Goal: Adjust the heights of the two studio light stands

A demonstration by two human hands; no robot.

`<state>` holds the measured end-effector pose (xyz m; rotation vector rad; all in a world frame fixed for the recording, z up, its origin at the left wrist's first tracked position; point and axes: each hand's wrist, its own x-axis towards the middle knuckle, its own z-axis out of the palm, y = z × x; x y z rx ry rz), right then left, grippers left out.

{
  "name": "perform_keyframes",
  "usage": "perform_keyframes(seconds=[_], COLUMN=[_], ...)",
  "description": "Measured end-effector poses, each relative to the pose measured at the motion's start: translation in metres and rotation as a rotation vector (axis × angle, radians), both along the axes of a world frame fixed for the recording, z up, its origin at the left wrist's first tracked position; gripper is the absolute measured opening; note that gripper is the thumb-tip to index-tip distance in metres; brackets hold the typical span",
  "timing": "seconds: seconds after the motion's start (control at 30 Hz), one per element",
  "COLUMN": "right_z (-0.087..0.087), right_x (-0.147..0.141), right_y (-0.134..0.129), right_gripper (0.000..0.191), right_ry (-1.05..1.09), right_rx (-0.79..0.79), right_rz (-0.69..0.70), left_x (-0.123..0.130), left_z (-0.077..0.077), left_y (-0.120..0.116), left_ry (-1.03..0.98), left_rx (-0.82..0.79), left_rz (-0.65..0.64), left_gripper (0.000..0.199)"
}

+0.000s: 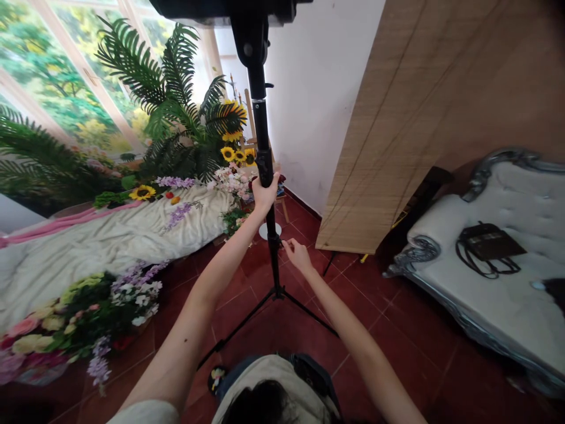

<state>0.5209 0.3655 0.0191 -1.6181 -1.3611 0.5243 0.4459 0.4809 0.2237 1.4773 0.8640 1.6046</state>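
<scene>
A black tripod light stand [272,215] rises upright in front of me, its legs spread on the floor. My left hand [265,191] is wrapped around its pole, just below a collar with a knob. Lower down, my right hand [296,253] pinches at the small black locking knob [279,242] on the pole's right side. Part of that knob is hidden by the fingertips. At the top, a dark fixture [225,9] sits on a tilting bracket and is cut off by the upper edge of the view.
Left stands a bed-like surface draped in cream cloth [198,221], with artificial flowers [88,312] and palm fronds [172,88]. A bamboo blind [375,135] hangs on the right. Beyond it is a white tufted sofa [477,288] holding a dark bag [489,242]. The floor [375,335] is red tile.
</scene>
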Motion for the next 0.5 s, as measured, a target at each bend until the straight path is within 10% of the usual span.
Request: perform_keyframes(seconds=[0.33,0.5], right_z=[0.014,0.014], right_x=[-0.005,-0.009], right_y=[0.025,0.022], right_gripper=[0.033,0.034], right_ry=[1.268,1.117], right_rx=[-0.543,-0.536], right_rz=[0.205,0.195], left_x=[-0.001,-0.001], left_z=[0.004,0.004], left_y=[-0.005,-0.004], left_ry=[0.005,0.000], left_rx=[-0.011,-0.008], left_rz=[0.004,-0.012], left_gripper=[0.043,0.043])
